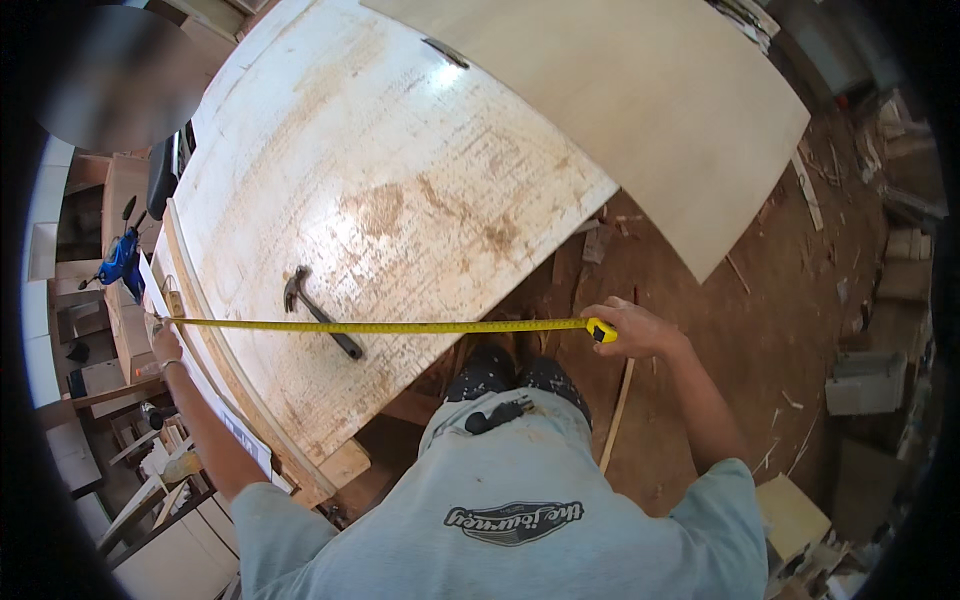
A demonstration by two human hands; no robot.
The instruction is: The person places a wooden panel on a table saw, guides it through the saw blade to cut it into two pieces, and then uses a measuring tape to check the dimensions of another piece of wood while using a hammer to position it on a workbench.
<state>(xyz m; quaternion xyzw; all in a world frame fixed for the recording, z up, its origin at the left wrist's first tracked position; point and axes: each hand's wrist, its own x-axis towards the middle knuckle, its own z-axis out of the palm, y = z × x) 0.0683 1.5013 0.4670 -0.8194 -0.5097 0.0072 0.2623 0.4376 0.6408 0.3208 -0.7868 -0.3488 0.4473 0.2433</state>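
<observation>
A yellow tape measure [601,331] has its case gripped in my right hand [638,329], out past the worktable's near right edge. Its long yellow blade runs straight across to the left side, where my left hand [166,343] closes on the free end beside a wooden strip. The fingers there are small and partly hidden. Under the blade, a claw hammer [322,314] with a dark handle lies on the scuffed white worktable [400,140]; the blade crosses over its handle.
A large thin board [620,100] overlaps the table's far right and juts past its edge. A dark narrow tool [445,52] lies by that board. A curved wooden strip [215,345] borders the table's left. Wood scraps [808,190] litter the brown floor. A blue motorbike [122,262] stands far left.
</observation>
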